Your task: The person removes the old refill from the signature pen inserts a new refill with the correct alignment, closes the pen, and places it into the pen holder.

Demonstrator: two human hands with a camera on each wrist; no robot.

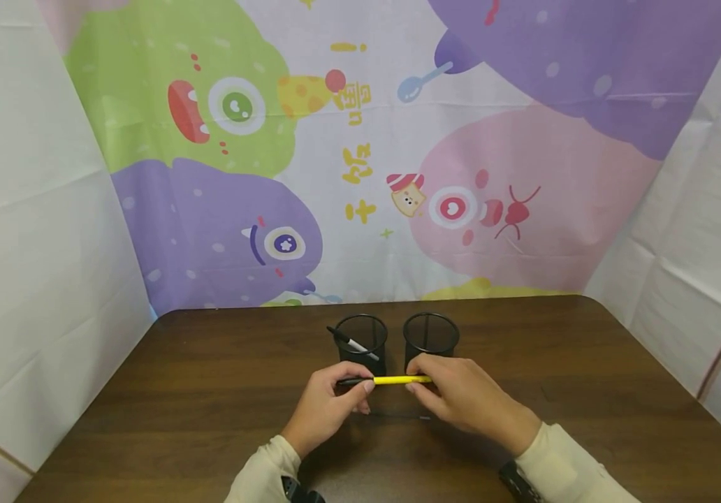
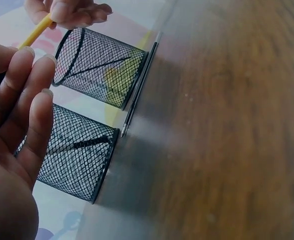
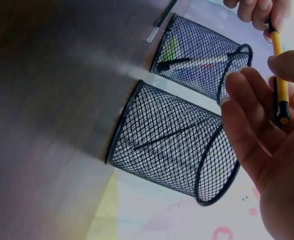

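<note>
A yellow pen [image 1: 392, 380] with a black end is held level between both hands, in front of two black mesh pen cups. My left hand [image 1: 325, 404] pinches its black end between thumb and fingers. At the yellow end, my right hand [image 1: 470, 395] holds the barrel with thumb and fingertips; a black tip [image 3: 283, 111] shows by that palm. The left cup [image 2: 94, 170] contains a black and white pen [image 1: 351, 342] leaning on its rim. Close beside it stands the right cup [image 3: 162, 145]. A thin dark pen refill [image 2: 142, 82] lies on the table before the cups.
The brown wooden table [image 1: 209, 391] has a rounded back edge. Behind it hangs a cartoon-printed cloth [image 1: 360, 265], and white cloth walls [image 1: 40, 209] close in both sides. A small black device [image 1: 297, 491] sits at the left wrist.
</note>
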